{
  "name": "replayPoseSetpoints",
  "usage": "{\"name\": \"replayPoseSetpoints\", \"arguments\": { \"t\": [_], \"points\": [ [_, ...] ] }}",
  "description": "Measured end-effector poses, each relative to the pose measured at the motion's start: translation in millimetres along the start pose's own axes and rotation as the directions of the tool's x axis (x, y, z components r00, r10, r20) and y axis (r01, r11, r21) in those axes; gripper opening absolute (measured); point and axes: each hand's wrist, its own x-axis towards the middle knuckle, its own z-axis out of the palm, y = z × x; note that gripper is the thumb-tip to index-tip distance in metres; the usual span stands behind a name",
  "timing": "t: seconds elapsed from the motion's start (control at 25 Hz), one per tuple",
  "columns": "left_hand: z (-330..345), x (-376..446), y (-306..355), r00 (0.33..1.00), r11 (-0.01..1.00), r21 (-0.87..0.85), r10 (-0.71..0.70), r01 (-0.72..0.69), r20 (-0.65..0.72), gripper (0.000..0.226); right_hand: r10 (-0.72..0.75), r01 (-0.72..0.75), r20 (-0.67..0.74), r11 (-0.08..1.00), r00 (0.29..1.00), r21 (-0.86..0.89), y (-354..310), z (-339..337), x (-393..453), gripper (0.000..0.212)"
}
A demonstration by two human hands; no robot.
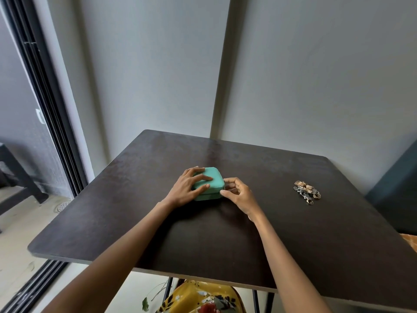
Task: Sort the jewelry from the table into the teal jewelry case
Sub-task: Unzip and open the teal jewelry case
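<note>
At the far left, beyond the dark brown square desk (225,233), a black-framed sliding door (52,123) runs down to the floor. Near the middle of the desk sits the small teal rounded-square jewelry case (212,177), lid closed. The left hand (188,188) lies palm-down over its top, fingers (203,178) spread flat across the lid and pressing it down, the forearm reaching in from the lower left. Just beside the case's right corner, the right hand (238,194) has its thumb and fingertips curled together at the seam, apparently pinching the zipper pull, though the pull itself is too small to make out; the wrist is bent slightly inward. Well apart to the right lies the tangled heap of gold and silver jewelry (306,191), untouched.

The risk here is likely the case skidding or twisting on the smooth desk if the right hand tugs harder than the left holds. A pull dragged sideways rather than along the seam could jam at the rounded corner. The heap also looks knotted, so pieces may lift together.
</note>
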Motion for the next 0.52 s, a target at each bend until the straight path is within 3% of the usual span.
{"name": "replayPoseSetpoints", "arguments": {
  "t": [0.2, 0.4, 0.52],
  "points": [
    [0.3, -1.2, -0.7, 1.000, 0.999, 0.040, 0.017, -0.017, 0.002, 0.061, -0.028, 0.023, -0.069, 0.997, 0.997, -0.071, 4.0, 0.9, -0.5, 0.010],
    [1.0, -5.0, 3.4, 0.985, 0.942, 0.298, 0.170, -0.154, -0.027, 0.051, 0.020, -0.029, -0.162, 0.998, 0.987, -0.052, 3.6, 2.9, 2.1, 0.006],
    [1.7, -7.3, 5.7, 0.985, 0.927, 0.336, 0.174, -0.167, 0.009, 0.051, 0.045, -0.058, -0.202, 0.997, 0.978, -0.058, 1.4, 6.3, 3.7, 0.010]
  ]
}}
